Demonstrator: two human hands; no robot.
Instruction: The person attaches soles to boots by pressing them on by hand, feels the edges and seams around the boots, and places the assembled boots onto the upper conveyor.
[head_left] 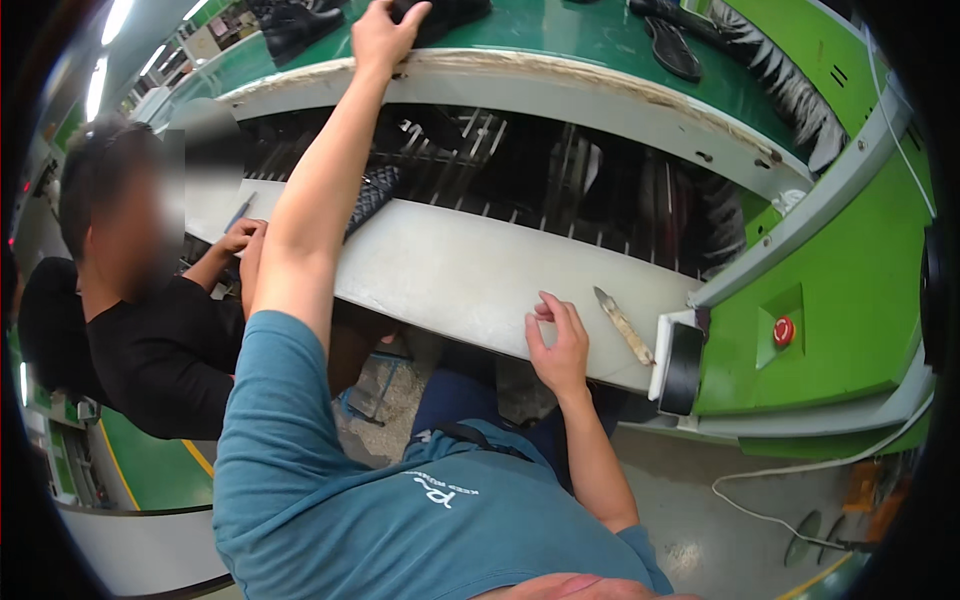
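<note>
Your left hand reaches across to a green conveyor-like surface, at a black shoe cut off by the top of the view. Your fingers are partly out of sight, so whether they grasp the shoe or merely touch it cannot be told. Your right hand hangs with loosely curled fingers over the near edge of the white worktop, holding nothing, just beside a knife with a wrapped handle that lies untouched.

The work appears to be at the handling stage: the shoe is up on the green surface and not on the worktop before you. Black boots stand to its left and another black shoe lies to its right, showing its sole; nothing visible marks any of them as finished or waiting, so how much is left remains unclear.

At your left sits a co-worker in black, hands together at the worktop's edge, near a slim blue tool and a quilted black piece partly hidden behind your forearm.
</note>
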